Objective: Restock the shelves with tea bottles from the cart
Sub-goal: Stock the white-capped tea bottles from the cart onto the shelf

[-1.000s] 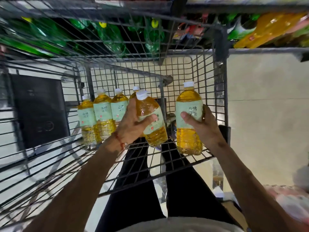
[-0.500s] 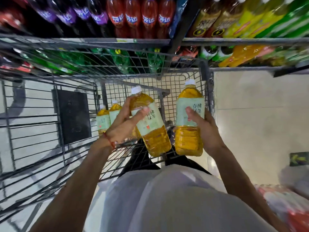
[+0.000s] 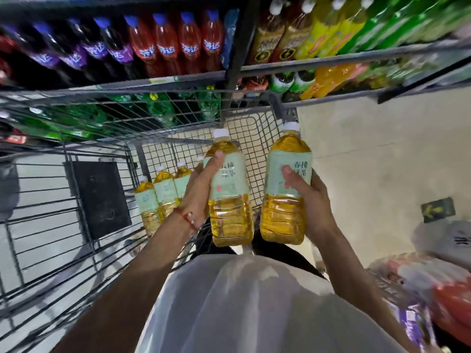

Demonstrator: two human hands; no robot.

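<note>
Two tea bottles, thumbs across labels.

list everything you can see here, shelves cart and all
left-hand tea bottle: one, amber, pale green label, white cap, over the cart
right-hand tea bottle: one, same colours, just right of it
tea bottles in cart: three clear, a fourth mostly hidden, amber, standing
cart: one, grey wire, below the shelves
shelves: two levels, grey metal
black panel: one, seen through the cart wires, left
purple-label bottles: several, dark, upper level left
red bottles: about four, blue caps, upper level middle
green bottles: several, lower level behind cart
yellow and green bottles: many, upper level right
wrapped packs: blurred, red and purple, lower right
bracelet: one, red, left wrist
left hand: grips its bottle
right hand: grips its bottle
</note>
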